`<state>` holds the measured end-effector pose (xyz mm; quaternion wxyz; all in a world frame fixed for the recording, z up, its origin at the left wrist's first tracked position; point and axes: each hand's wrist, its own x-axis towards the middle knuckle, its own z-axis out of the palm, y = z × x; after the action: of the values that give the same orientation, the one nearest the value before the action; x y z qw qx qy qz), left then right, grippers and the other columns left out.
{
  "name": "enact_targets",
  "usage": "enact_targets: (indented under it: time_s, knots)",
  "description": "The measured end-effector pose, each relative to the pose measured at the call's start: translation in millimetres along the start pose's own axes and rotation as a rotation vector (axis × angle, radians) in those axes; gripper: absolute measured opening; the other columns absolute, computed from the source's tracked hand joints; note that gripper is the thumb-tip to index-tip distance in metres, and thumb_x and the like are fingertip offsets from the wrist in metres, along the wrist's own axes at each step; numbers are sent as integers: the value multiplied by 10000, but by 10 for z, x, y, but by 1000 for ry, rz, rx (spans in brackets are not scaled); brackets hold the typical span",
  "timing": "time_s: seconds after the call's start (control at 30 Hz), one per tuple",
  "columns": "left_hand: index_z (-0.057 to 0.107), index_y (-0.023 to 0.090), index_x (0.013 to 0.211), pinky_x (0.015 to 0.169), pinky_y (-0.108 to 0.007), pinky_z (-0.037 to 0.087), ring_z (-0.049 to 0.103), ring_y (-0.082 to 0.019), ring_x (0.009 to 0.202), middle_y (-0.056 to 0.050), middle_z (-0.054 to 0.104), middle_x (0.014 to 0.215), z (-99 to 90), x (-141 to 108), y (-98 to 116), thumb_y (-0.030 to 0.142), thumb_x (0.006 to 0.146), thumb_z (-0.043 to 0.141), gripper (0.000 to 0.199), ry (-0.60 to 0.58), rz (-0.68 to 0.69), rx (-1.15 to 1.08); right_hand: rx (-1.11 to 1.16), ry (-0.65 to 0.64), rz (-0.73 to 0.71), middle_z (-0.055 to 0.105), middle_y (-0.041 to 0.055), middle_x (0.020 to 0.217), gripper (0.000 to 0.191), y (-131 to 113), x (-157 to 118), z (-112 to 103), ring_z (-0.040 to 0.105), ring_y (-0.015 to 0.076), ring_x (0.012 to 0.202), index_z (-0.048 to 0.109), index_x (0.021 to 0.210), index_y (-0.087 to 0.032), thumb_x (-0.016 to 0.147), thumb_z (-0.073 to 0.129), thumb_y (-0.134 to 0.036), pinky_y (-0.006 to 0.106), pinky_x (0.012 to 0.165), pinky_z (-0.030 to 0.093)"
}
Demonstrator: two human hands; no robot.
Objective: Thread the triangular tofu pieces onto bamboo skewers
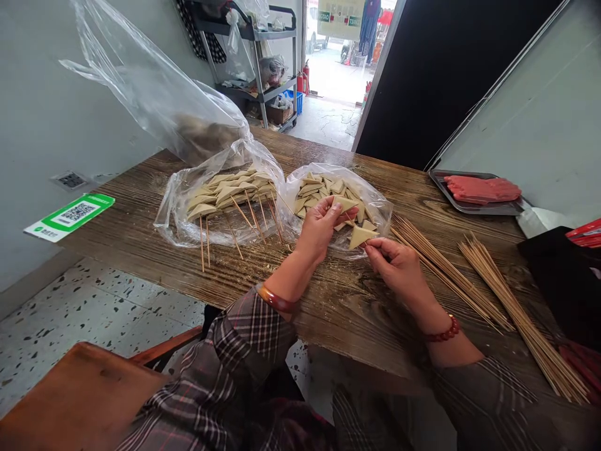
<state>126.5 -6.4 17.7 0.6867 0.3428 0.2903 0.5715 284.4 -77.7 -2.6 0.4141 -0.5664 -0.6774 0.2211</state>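
Observation:
My left hand (323, 220) is closed on a pale tan triangular slice (345, 203), which looks like tofu. My right hand (393, 258) pinches a thin wooden skewer (350, 219) low down, and a second triangular slice (360, 237) sits on it just beyond the fingertips. Both hands are over the front of a clear plastic bag (382, 210) full of loose triangular slices (317, 188). To the left, another clear bag (171, 216) bears a pile of skewered slices (230, 190), their sticks pointing towards me.
Two bundles of bare skewers (441, 269) (521, 313) lie on the wooden table (328, 326) at right. Behind them is a black tray (474, 207) of pinkish-red food. A green QR card (70, 216) juts past the left edge. A brown seat (79, 394) stands lower left.

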Motion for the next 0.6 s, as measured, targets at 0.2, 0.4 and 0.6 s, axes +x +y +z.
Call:
enact_targets:
  time_s: [0.2,0.4,0.6]
  knots:
    - [672,166,885,920,-302,492,708,-147,872,-41,721,900,27,-45,-7,164,889,613,59,-24,30,68,33,2,7,587,-10,594,241,43,-4,14,482,115,526,712,863,-172,897,554,-351,238,510,369]
    - [660,163,912,876,-312,504,723,-166,838,-71,742,927,-20,-23,16,252,890,636,95,-28,-107,-11,37,22,19,521,-35,536,250,-1,-7,13,445,107,490,709,871,-160,897,559,-358,242,510,364]
    - [641,155,987,854,-309,512,731,-179,838,-89,752,936,-42,-12,35,279,896,639,154,-53,-164,-85,30,14,-3,544,-27,534,232,-31,-14,15,498,121,519,719,851,-173,886,565,-343,239,508,379]
